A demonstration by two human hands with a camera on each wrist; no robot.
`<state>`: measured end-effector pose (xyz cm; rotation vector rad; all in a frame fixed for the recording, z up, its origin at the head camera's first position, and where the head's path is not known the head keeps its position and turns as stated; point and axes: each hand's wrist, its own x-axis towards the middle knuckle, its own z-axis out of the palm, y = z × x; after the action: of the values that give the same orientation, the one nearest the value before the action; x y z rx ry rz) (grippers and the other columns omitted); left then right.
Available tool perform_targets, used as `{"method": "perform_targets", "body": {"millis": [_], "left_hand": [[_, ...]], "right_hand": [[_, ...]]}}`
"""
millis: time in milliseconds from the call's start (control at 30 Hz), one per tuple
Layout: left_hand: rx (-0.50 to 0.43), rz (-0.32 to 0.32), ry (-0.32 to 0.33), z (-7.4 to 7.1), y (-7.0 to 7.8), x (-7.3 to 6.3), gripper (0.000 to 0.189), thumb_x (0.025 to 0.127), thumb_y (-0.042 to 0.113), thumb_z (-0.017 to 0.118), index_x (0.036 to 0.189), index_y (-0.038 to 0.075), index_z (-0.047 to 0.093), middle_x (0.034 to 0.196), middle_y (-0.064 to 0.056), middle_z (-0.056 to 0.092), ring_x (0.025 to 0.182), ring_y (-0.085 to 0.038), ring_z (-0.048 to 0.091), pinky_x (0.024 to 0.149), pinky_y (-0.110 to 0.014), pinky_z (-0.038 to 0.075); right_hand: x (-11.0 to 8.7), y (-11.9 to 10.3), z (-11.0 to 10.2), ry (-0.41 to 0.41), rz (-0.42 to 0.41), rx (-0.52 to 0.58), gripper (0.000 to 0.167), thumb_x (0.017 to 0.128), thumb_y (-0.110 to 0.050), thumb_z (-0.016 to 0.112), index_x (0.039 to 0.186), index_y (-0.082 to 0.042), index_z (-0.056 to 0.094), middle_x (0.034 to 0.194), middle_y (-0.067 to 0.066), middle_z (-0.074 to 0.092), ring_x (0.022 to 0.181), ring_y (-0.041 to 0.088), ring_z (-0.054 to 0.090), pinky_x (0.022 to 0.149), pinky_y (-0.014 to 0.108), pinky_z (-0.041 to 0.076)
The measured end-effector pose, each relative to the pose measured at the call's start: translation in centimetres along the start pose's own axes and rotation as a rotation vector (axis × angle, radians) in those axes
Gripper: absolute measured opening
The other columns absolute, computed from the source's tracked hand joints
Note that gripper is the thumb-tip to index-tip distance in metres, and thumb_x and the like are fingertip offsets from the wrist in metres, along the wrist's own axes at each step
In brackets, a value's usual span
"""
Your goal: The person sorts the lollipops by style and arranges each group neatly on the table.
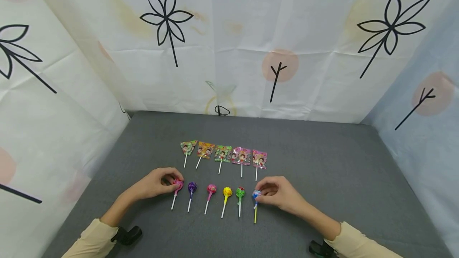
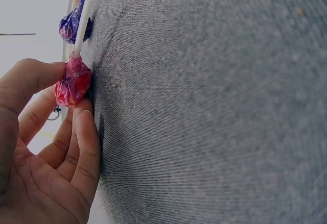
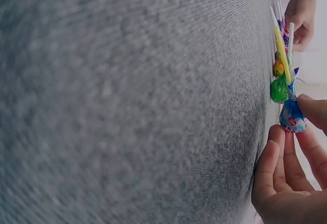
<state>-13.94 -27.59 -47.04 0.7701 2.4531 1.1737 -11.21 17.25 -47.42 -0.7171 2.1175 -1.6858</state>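
At the left end of the near row of lollipops, my left hand (image 1: 157, 183) pinches the pink-wrapped head of a lollipop (image 2: 73, 83) between thumb and fingers. Its white stick points toward me in the head view. My right hand (image 1: 279, 194) pinches the blue-wrapped head of a lollipop (image 3: 293, 116) with a yellow stick, at the row's right end. Between the hands lie a purple lollipop (image 1: 192, 187), a pink-red lollipop (image 1: 211, 189), a yellow lollipop (image 1: 227, 192) and a green lollipop (image 1: 240, 192), sticks toward me.
Behind them is a second row of flat-packet lollipops: a green one (image 1: 188, 147), an orange one (image 1: 205, 149), another green one (image 1: 223, 153) and two pink ones at the right. The grey table (image 1: 322, 162) backs onto a white patterned cloth (image 1: 236, 19).
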Motion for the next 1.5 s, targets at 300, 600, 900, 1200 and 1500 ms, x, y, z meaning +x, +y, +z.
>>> {"method": "perform_targets", "body": {"millis": [300, 600, 900, 1200, 1500], "left_hand": [[-0.009, 0.002, 0.001, 0.0, 0.1, 0.0, 0.016, 0.097, 0.016, 0.072, 0.113, 0.011, 0.070, 0.107, 0.000, 0.066, 0.089, -0.014, 0.061, 0.074, -0.029, 0.052], [0.000, 0.008, 0.001, -0.1, 0.1, 0.0, 0.016, 0.097, 0.016, 0.073, 0.113, 0.012, 0.070, 0.107, 0.000, 0.065, 0.090, -0.015, 0.061, 0.074, -0.028, 0.051], [0.005, 0.017, 0.000, -0.1, 0.0, 0.2, 0.016, 0.097, 0.016, 0.073, 0.113, 0.011, 0.070, 0.107, 0.000, 0.065, 0.089, -0.015, 0.061, 0.073, -0.028, 0.051], [0.016, 0.040, 0.012, -0.1, -0.2, 0.0, 0.015, 0.097, 0.016, 0.073, 0.112, 0.014, 0.070, 0.106, 0.002, 0.066, 0.088, -0.013, 0.061, 0.072, -0.029, 0.051], [0.011, 0.056, 0.012, 0.1, -0.4, -0.1, 0.016, 0.097, 0.015, 0.073, 0.113, 0.014, 0.070, 0.107, 0.001, 0.065, 0.089, -0.013, 0.061, 0.072, -0.028, 0.052]], "right_hand": [[0.2, -0.6, 0.5, 0.004, -0.010, -0.022, 0.018, 0.087, -0.001, 0.080, 0.102, 0.004, 0.072, 0.094, 0.014, 0.071, 0.083, 0.026, 0.069, 0.070, 0.028, 0.056], [0.6, -0.7, 0.9, 0.035, 0.037, -0.107, 0.016, 0.085, -0.004, 0.083, 0.098, -0.001, 0.074, 0.090, 0.006, 0.071, 0.080, 0.023, 0.069, 0.067, 0.027, 0.054], [1.0, -0.5, 1.1, 0.052, 0.048, -0.183, 0.014, 0.085, -0.007, 0.084, 0.096, -0.005, 0.075, 0.087, 0.001, 0.069, 0.077, 0.018, 0.066, 0.066, 0.027, 0.053], [1.2, -0.5, 1.0, 0.043, 0.053, -0.179, 0.018, 0.085, -0.007, 0.084, 0.099, -0.003, 0.074, 0.090, 0.003, 0.070, 0.080, 0.019, 0.066, 0.069, 0.028, 0.054], [0.4, -0.8, 0.0, 0.053, 0.064, -0.130, 0.026, 0.085, -0.007, 0.084, 0.106, 0.004, 0.071, 0.099, 0.013, 0.069, 0.084, 0.021, 0.065, 0.072, 0.030, 0.055]]}}
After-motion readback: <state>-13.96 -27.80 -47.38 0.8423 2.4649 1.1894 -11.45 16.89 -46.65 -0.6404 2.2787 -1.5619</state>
